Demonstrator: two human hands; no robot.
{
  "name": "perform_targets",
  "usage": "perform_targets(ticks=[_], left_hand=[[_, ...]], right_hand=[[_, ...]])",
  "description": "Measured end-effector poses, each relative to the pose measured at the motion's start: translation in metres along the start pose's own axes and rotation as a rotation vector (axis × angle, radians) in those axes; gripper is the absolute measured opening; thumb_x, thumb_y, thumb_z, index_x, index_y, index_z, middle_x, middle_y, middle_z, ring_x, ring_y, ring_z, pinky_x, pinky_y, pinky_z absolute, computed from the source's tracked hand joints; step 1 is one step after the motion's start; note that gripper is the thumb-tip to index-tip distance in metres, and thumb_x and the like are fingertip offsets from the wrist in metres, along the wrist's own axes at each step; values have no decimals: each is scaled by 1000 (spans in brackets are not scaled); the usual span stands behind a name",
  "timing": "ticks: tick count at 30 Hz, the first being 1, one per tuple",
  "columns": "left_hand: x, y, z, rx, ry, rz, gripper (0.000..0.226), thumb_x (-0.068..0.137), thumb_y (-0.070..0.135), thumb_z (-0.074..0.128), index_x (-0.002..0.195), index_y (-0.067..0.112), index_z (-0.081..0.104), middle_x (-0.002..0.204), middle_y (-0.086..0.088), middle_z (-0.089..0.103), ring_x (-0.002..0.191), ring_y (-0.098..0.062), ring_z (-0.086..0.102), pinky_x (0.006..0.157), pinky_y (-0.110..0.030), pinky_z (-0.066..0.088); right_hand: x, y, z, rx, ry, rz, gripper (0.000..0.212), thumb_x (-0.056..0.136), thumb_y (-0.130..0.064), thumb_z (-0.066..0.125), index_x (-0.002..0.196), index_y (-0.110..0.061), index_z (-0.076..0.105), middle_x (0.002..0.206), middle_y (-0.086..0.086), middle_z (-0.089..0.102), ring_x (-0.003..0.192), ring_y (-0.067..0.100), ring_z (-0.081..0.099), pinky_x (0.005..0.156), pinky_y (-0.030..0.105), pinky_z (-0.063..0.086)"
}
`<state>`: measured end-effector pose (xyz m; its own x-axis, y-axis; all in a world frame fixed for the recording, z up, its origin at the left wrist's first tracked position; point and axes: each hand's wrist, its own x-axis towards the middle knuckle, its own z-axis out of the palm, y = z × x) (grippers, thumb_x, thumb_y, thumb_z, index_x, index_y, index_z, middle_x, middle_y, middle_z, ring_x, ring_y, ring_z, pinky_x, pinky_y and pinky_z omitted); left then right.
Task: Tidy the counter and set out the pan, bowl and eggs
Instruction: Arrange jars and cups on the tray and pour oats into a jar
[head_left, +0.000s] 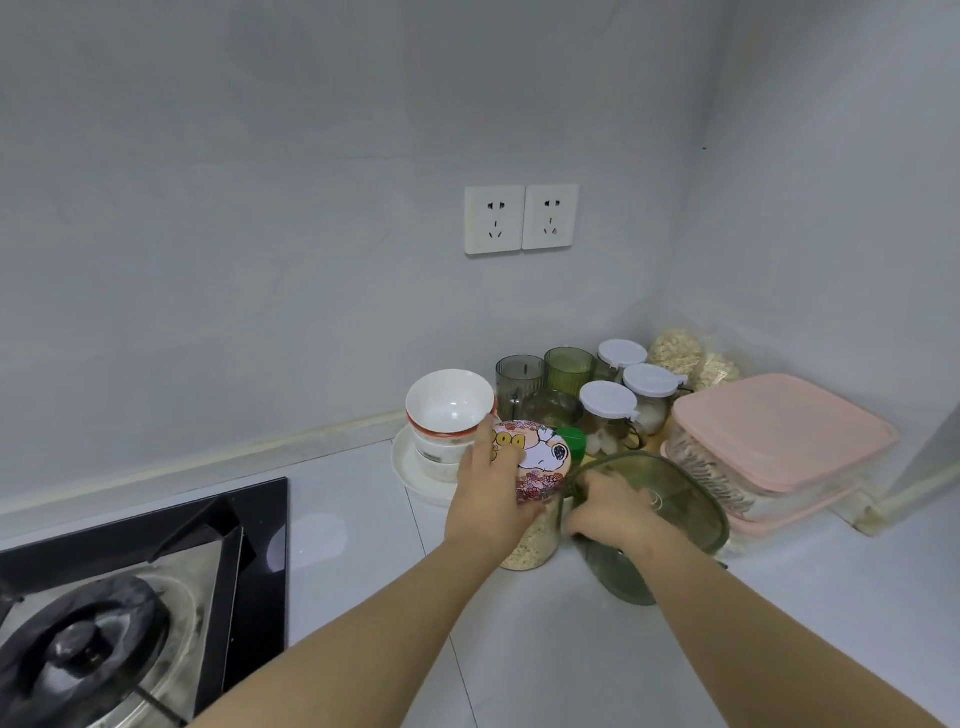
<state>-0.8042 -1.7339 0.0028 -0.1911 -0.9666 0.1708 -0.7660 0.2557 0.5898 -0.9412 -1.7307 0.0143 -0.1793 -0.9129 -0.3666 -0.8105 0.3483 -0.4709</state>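
The left hand (488, 488), at 6 o'clock from the middle of the view, curls its fingers round the cartoon-dog lid (537, 460) of an oat jar (530, 543) standing on the white counter (363, 519). Its thumb points up towards 11 o'clock.

Just beside it at 3 o'clock, the right hand (608, 512) grips the near rim of a green-tinted container (675, 499). This see-through container is tilted, and its wall touches the jar.

The stack of white bowls (449, 410) sits on a white plate (410, 470) at 10 o'clock from the left hand, close to the thumb; whether they touch I cannot tell.

Behind the jar, towards 1 o'clock, stand a grey ribbed tumbler (519, 374), a green ribbed tumbler (569, 364), a green cap (574, 439) and three white-lidded glass jars (608, 402). Bags of oats (685, 356) fill the corner.

Two stacked pink-lidded boxes (779, 431) lie at 4 o'clock in the view, just beside the container. The gas hob (104, 639) is at 8 o'clock, well apart from both hands. Twin wall sockets (521, 218) are at 12 o'clock.
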Motion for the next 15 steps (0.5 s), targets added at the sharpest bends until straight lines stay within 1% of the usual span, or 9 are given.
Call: perform_targets(ticks=[1,3,5,7,9,12,15], left_hand=[[1,0,2,33,9,25,52,79,27,72,124,14,48,158,-2,3,140,-25,24,112,-35,30],[0,0,6,59,15,20,51,80,28,71,124,14,47,155,-2,13,137,-27,30,108,-37,34],[-1,3,8,87,17,-25,53,83,30,68,128,17,44,153,-1,18,133,-29,35,103,-38,39],[-1,7,12,109,28,-55,53,85,31,65,131,18,41,153,-1,17,131,-30,37,102,-38,41],[0,11,13,121,33,-64,53,86,32,64,132,18,40,153,-2,16,131,-30,37,101,-38,41],[2,8,12,140,33,-44,54,86,34,63,132,18,39,153,-2,17,130,-30,38,100,-37,41],[2,4,13,126,28,-30,55,86,33,64,132,19,39,153,-1,17,131,-29,37,101,-37,41]], right_hand=[[-1,1,2,-51,22,-7,59,66,-26,57,125,-26,49,138,7,39,133,39,29,105,64,25],[-5,2,6,-91,85,-2,48,83,-17,52,130,-27,44,144,5,32,140,39,17,102,76,14],[-6,3,7,-118,133,4,48,90,-9,46,133,-28,41,148,3,28,143,37,10,99,78,10],[-6,3,7,-134,160,10,50,89,-5,46,133,-26,40,148,4,30,143,35,12,100,77,11],[-4,3,5,-127,166,17,49,87,-3,47,130,-25,41,143,5,36,140,34,19,101,76,13],[-3,4,4,-99,164,27,45,86,-6,50,127,-23,43,139,5,39,138,34,23,101,76,14],[-6,3,5,-60,153,30,45,85,-11,51,128,-24,44,141,4,38,139,33,21,101,76,11]])
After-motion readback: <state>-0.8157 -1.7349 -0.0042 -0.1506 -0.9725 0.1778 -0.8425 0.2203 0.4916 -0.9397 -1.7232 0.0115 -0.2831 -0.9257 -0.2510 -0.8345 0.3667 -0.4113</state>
